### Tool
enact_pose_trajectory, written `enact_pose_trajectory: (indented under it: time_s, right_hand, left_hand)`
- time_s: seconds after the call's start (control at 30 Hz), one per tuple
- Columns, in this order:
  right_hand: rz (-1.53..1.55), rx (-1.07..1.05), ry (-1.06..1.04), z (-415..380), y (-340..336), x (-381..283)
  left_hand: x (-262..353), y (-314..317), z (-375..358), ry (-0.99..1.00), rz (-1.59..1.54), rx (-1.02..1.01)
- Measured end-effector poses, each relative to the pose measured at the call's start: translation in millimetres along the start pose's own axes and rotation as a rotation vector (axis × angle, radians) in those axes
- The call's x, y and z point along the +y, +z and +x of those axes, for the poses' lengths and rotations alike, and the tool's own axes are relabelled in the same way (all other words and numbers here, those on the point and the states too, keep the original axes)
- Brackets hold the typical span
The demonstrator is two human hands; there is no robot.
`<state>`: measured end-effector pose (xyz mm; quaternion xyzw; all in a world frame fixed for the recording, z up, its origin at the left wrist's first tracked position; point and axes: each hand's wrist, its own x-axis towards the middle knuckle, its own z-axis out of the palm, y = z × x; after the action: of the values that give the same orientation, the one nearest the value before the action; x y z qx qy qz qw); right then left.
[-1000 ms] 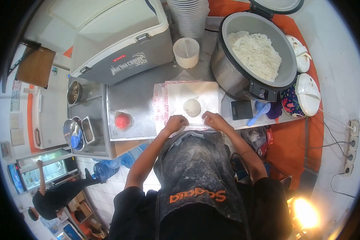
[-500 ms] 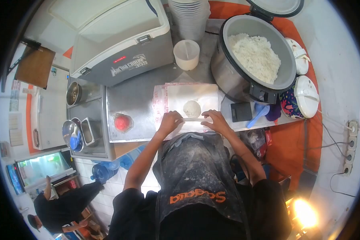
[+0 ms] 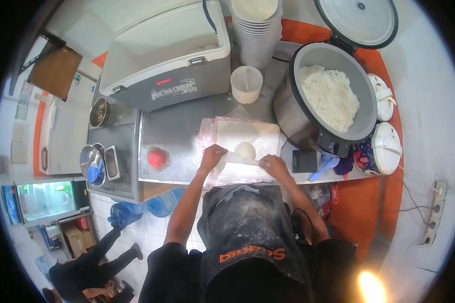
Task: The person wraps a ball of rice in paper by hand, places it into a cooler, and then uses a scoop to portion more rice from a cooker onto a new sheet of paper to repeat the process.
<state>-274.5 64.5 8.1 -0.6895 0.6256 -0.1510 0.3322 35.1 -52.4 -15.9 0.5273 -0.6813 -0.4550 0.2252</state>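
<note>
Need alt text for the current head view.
Left hand and right hand hold up a paper edge close to a rounded white mound at a metal counter. A round red item lies to the left; beyond are an open cooler and, at right, an open cooker with rice.

Smooth, thin white paper [image 3: 263, 132] on a counter [image 3: 179, 134] of softly shining metal; a cooler [image 3: 141, 97] of matt grey plastic; a rice cooker [image 3: 288, 107] with a smooth metallic side and rough, grainy rice [image 3: 331, 98]; an apron [image 3: 245, 217] of matt, pale-smudged dark cloth.
</note>
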Motion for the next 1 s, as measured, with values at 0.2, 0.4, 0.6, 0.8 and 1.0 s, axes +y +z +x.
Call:
enact_pose_trajectory:
  time_s: [0.2,0.4,0.6,0.8,1.0]
  right_hand:
    - [0.458,0.186,0.15,16,0,39]
    - [0.436,0.168,0.156,29,4,63]
    - [0.417,0.122,0.193,33,-4,63]
    - [0.034,0.371,-0.007,53,-21,50]
    - [-0.346,0.542,-0.078,100,-16,55]
  left_hand:
    - [64,5,-32,0.325,0.405,0.501]
    - [64,80,-84,0.475,0.536,-0.337]
    - [61,95,-72,0.397,0.718,-0.161]
    - [57,107,-73,0.302,0.784,-0.158]
    - [55,111,-70,0.298,0.828,-0.099]
